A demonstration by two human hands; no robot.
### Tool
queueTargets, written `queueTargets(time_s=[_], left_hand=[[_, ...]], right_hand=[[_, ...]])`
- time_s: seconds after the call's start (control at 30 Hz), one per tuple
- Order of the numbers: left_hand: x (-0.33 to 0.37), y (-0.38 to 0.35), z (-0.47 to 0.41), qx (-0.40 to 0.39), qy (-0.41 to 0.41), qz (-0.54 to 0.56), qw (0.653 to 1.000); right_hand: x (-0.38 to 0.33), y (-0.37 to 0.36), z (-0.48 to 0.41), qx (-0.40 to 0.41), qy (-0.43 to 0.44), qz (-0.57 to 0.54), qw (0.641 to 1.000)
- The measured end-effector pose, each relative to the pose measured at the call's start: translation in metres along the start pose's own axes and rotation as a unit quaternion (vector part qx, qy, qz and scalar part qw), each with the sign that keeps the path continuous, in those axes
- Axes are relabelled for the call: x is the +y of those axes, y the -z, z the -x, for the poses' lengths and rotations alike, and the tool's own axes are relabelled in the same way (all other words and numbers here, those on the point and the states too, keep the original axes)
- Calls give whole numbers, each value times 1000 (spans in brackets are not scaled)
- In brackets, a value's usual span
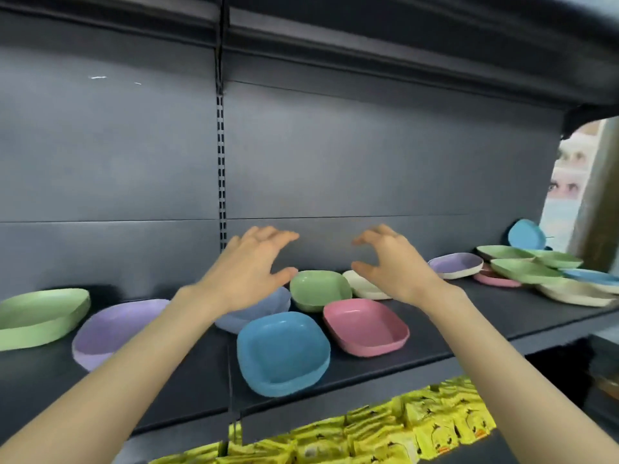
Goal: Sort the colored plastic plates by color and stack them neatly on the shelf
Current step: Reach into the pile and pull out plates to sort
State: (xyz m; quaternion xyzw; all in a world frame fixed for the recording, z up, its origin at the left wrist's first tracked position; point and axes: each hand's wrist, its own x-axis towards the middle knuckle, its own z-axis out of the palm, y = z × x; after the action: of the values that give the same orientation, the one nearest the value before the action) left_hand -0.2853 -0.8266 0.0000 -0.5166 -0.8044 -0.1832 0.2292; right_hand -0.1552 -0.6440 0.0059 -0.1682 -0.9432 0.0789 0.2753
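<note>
Both arms are stretched forward over the shelf point(469, 316). The left hand point(248, 266) and the right hand point(392, 266) are held apart in the air above the plates, palms turned partly toward each other. The fingers of both are spread and loosely bent, and nothing is held in either.

Below the left hand a pale blue plate point(264, 309) is partly hidden. Between the hands a green plate point(320, 289) is seen, with a cream plate point(363, 286) just beside it under the right hand. Nearer the front, a blue plate point(284, 349) is set close to the shelf's front edge, and a pink plate point(365, 326) lies just beside it. To the left, a purple plate point(114, 329) and a large green plate point(40, 316) are placed.

At the far right a mixed pile of plates point(536, 272) is crowded together, with one blue plate point(526, 234) leaned against the back panel point(335, 162). Bare shelf surface is seen between the pink plate and that pile, and along the front left. Yellow packets point(418, 426) are stocked below.
</note>
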Motion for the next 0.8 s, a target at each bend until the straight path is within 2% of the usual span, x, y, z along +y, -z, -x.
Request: queueTargets(time_s=[0.2, 0.37, 0.53, 0.8], left_hand=[[112, -40, -21, -3, -6, -3, 1000], [175, -66, -45, -15, -25, 6, 1000], [214, -84, -92, -12, -45, 12, 999], [243, -157, -177, -21, -64, 21, 998]], right_hand=[[105, 51, 61, -15, -19, 50, 998], [170, 83, 85, -31, -41, 56, 997], [232, 107, 76, 18, -41, 51, 998], [331, 101, 31, 16, -41, 73, 996]])
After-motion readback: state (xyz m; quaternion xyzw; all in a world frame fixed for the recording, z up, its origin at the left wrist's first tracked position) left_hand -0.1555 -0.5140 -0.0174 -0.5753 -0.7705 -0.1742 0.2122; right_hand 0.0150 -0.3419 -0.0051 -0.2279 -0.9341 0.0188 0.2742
